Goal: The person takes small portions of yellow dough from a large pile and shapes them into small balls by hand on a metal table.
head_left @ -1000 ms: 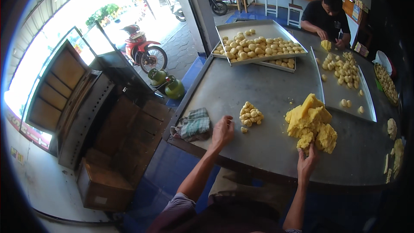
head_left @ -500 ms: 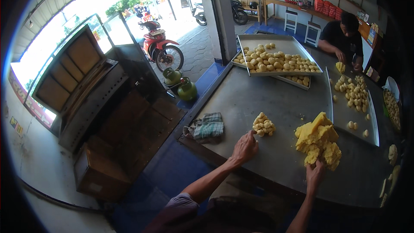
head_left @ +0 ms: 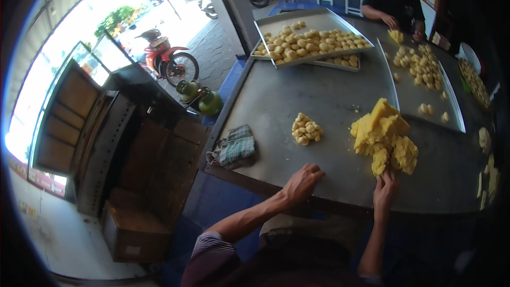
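A large crumbly mound of yellow dough (head_left: 381, 133) sits on the metal worktop (head_left: 265, 101) in front of me. At its near edge my right hand (head_left: 385, 187) has its fingers closed on a piece of the dough. My left hand (head_left: 303, 183) hovers by the table's near edge, fingers curled in; whatever they may hold is hidden. Just beyond it lies a small heap of pale dough balls (head_left: 306, 129), apart from the hand. A few crumbs are scattered beside the mound.
Stacked trays of dough balls (head_left: 313, 42) stand at the back; another tray (head_left: 425, 111) lies to the right. Across the table a person (head_left: 396, 2) handles dough. A checked cloth (head_left: 237, 146) rests at the left corner. Green gas cylinders (head_left: 210, 103) stand beyond the left edge.
The view has shifted, so the table sits higher. My left hand has drawn back from the small heap toward the near edge. My right hand remains at the dough mound.
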{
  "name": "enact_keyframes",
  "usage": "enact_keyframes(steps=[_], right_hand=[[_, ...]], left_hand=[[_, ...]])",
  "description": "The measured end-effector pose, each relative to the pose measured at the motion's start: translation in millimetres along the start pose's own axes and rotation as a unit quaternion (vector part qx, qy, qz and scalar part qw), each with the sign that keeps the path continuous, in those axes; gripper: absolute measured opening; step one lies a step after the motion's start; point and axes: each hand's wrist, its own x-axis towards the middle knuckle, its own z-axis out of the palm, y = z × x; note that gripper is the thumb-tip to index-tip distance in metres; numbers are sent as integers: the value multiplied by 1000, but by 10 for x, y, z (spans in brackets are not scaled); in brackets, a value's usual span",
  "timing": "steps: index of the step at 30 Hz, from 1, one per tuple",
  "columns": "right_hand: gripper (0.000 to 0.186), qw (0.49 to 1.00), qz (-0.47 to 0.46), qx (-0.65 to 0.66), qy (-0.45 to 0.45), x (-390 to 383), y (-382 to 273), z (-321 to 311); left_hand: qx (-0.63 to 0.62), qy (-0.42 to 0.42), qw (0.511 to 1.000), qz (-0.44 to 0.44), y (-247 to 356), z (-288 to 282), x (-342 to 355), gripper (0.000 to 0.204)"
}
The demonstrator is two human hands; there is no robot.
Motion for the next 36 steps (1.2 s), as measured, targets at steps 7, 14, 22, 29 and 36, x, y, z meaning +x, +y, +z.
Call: enact_keyframes(steps=[7,14,22,29,36], right_hand=[[35,999,-1,-26,-40,144,2,-198],[33,998,47,-15,-29,150,42,-279],[47,997,52,53,-12,-114,54,-147],[27,997,70,14,-38,-10,187,-139],[41,998,48,-13,-50,59,180,-376]], left_hand=[[148,-13,989,-8,163,77,111,15],[140,116,982,44,-149,429,825,30],[154,31,978,138,-353,459,930,49],[185,135,959,168,-327,465,922,33],[238,107,964,-45,-93,462,736,23]])
